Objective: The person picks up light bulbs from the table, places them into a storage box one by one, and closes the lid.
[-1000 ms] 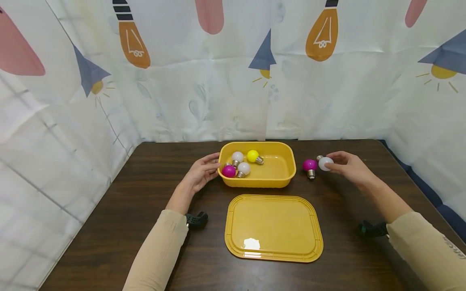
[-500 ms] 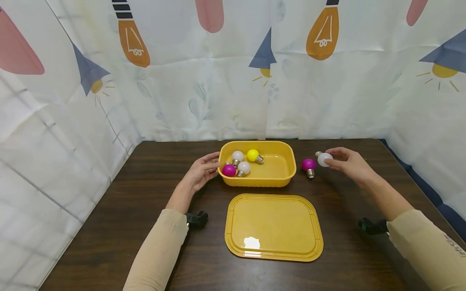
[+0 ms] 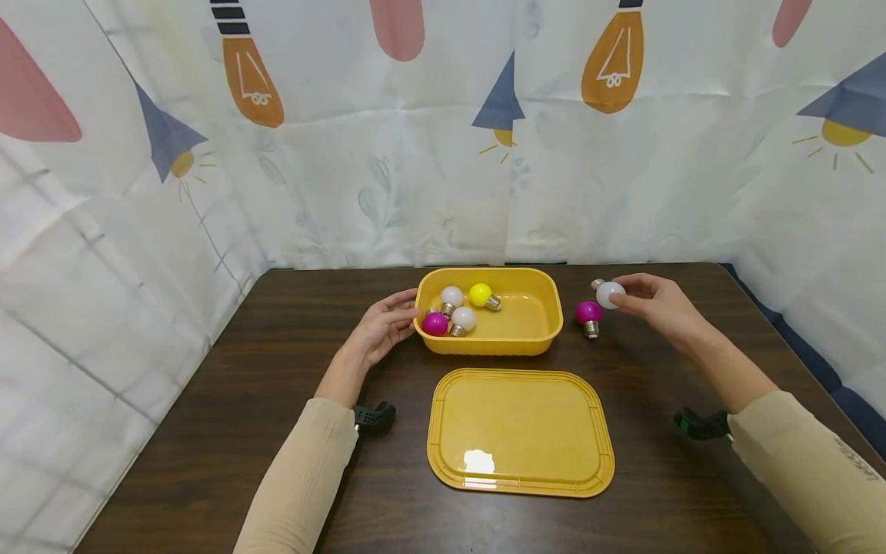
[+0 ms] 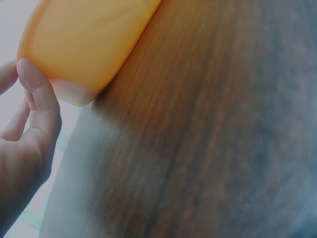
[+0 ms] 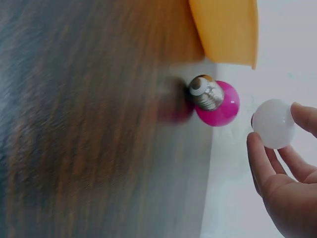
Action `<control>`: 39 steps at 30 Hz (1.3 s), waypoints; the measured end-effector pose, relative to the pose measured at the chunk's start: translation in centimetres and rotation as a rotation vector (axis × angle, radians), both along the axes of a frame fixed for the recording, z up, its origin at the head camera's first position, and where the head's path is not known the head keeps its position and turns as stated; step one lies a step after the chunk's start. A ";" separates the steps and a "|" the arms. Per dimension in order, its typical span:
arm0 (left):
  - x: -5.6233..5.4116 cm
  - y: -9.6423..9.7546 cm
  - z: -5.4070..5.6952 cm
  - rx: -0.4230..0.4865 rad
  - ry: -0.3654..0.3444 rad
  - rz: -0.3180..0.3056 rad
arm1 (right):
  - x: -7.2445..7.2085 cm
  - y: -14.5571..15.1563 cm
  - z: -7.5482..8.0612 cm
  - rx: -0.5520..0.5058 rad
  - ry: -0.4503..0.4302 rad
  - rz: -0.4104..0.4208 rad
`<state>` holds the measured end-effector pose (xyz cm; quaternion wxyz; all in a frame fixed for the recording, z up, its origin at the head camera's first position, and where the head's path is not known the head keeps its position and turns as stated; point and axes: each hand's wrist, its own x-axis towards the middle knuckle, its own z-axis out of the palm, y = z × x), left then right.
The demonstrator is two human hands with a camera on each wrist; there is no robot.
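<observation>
My right hand (image 3: 661,308) pinches a white light bulb (image 3: 610,295) between thumb and fingertips, its metal base turned away to the back left. In the right wrist view the white bulb (image 5: 274,124) shows at the fingertips, beside a purple bulb (image 5: 220,105) that sits on the table. My left hand (image 3: 382,329) touches the left end of a yellow plastic box (image 3: 488,347), fingers mostly straight against the outside. Two white bulbs (image 3: 464,319), a yellow bulb (image 3: 481,294) and a purple bulb (image 3: 434,324) lie in the box; a further metal base is partly hidden behind the purple one.
A flat yellow lid (image 3: 521,431) lies in front of the box on the dark wooden table (image 3: 208,446). The loose purple bulb (image 3: 589,312) is just right of the box. A printed white curtain (image 3: 443,169) hangs behind the table and along both sides.
My right hand has moved back and slightly left with the white bulb, which now appears higher beside the purple one. The left hand and the box have stayed in place.
</observation>
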<state>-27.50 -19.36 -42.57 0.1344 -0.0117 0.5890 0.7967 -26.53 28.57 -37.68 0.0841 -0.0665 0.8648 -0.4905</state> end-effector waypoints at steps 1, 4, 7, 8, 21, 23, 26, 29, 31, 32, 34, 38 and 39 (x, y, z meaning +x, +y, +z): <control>0.0 0.0 0.0 0.002 -0.001 0.002 | 0.0 -0.1 0.2 0.004 0.005 0.000; -0.1 0.0 0.0 -0.002 -0.001 0.006 | 0.0 -0.3 0.6 -0.010 0.012 0.000; -0.1 0.0 -0.1 -0.009 -0.001 0.006 | 0.0 -0.5 0.8 -0.032 0.014 0.008; -0.1 0.0 -0.1 -0.012 0.000 0.005 | 0.0 -0.5 0.8 -0.040 0.013 0.011; 0.0 0.1 -0.2 -0.009 -0.004 0.003 | -0.5 -1.1 1.0 -0.026 0.024 0.011; 0.0 0.1 -0.1 -0.011 -0.004 0.004 | -0.5 -1.2 1.2 -0.032 0.022 0.015; 0.0 0.1 -0.1 -0.011 -0.004 0.004 | -0.5 -1.5 1.5 -0.030 0.028 0.021; 0.0 0.0 0.0 -0.004 -0.005 0.005 | -0.4 -1.9 1.7 -0.038 0.037 0.031; 0.0 0.0 0.0 0.000 -0.007 0.003 | -0.4 -2.2 1.8 -0.043 0.041 0.042; 0.0 0.0 0.0 0.002 -0.010 0.004 | -0.5 -2.4 1.9 -0.048 0.042 0.049; 0.0 0.0 0.0 0.010 -0.017 0.011 | -0.5 -2.7 2.0 -0.059 0.044 0.062; 0.0 0.0 -0.1 0.011 -0.017 0.009 | -0.6 -3.5 2.1 -0.061 0.049 0.074; 0.0 0.0 -0.2 0.011 -0.016 0.010 | -0.6 -3.7 2.1 -0.061 0.049 0.076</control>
